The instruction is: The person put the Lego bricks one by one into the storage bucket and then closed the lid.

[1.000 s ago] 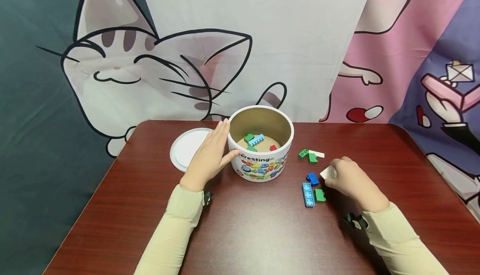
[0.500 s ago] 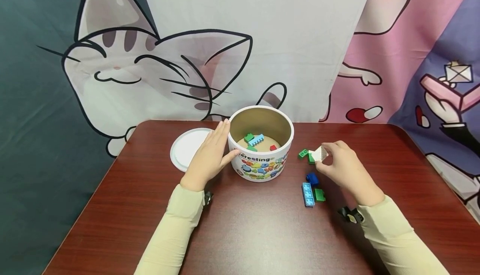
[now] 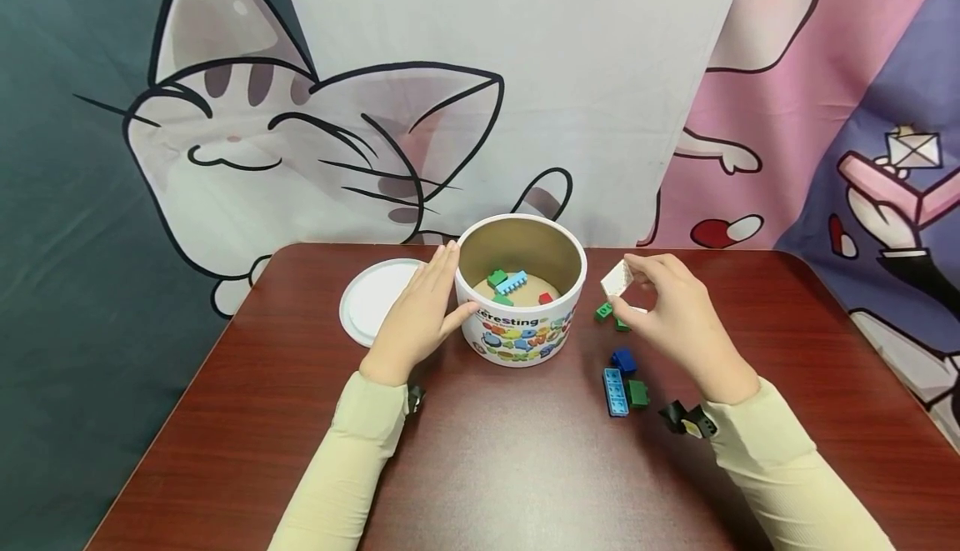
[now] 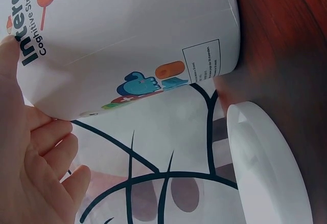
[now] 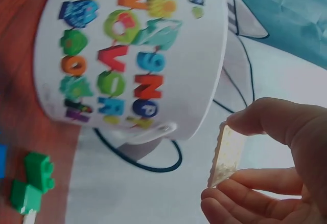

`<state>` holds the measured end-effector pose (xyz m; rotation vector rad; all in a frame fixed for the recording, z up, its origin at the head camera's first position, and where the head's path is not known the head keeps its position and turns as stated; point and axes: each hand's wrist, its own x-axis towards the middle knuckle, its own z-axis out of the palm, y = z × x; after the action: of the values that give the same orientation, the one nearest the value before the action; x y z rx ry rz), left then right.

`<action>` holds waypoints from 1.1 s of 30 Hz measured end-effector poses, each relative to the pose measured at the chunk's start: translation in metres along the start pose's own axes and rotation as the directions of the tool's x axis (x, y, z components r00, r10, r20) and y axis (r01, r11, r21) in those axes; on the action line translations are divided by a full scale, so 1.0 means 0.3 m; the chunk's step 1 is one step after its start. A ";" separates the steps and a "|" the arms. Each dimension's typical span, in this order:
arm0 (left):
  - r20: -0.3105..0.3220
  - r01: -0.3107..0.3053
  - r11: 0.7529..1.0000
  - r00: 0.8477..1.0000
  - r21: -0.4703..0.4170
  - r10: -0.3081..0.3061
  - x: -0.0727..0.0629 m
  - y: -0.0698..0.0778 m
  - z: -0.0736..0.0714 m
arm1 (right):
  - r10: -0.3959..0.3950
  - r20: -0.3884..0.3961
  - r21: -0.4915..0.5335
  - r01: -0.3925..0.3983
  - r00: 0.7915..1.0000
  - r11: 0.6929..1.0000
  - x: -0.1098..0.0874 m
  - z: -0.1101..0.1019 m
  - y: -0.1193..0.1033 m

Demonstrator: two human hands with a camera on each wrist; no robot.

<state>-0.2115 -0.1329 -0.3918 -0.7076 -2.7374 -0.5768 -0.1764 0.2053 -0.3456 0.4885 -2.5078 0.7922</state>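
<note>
white block (image 3: 617, 278) is held in the air just right of the tub (image 3: 517, 338), apart from it. for this carry, a light, steady pinch and ample clearance over the tub seem best, with the left grip (image 3: 416, 313) resting straight-fingered against its side. the block lies at the fingertips of the right grip (image 3: 678, 322), thumb and fingers narrowly parted, pinching its edges.

Pinching a white block (image 5: 229, 155) with the right hand (image 5: 310, 157), near a white tub (image 5: 120, 55) printed with colourful letters, with two green blocks (image 5: 38, 173) on the table (image 5: 16, 91).
</note>
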 end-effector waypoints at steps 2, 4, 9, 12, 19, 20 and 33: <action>0.001 0.000 1.000 1.000 -0.001 0.000 -0.001 0.000 0.000 | -0.012 -0.004 0.013 0.012 1.000 1.000 0.011 -0.001 -0.014; 0.000 -0.001 1.000 1.000 -0.002 0.001 -0.001 -0.001 0.001 | -0.024 -0.001 0.024 0.024 1.000 0.999 0.023 0.000 -0.027; -0.004 -0.009 1.000 1.000 -0.003 0.009 0.000 -0.003 0.002 | -0.037 0.012 0.061 0.036 0.999 0.997 0.058 0.010 -0.056; -0.008 -0.012 1.000 1.000 -0.003 0.012 0.000 -0.003 0.003 | -0.033 0.034 0.086 0.030 0.999 0.996 0.083 0.023 -0.073; -0.010 -0.009 1.000 1.000 -0.006 0.009 -0.003 0.001 0.001 | -0.036 0.110 0.106 0.024 0.993 0.994 0.159 0.069 -0.093; -0.010 -0.009 1.000 1.000 -0.005 0.009 -0.003 0.001 0.001 | -0.038 0.125 0.102 0.025 0.991 0.994 0.170 0.075 -0.094; -0.004 -0.002 1.000 1.000 -0.003 0.002 -0.002 -0.002 0.005 | -0.049 0.339 -0.022 0.060 0.939 0.998 0.285 0.149 -0.093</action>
<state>-0.2116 -0.1331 -0.3936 -0.7087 -2.7325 -0.5813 -0.2488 0.1404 -0.3210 0.7343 -2.8013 0.6934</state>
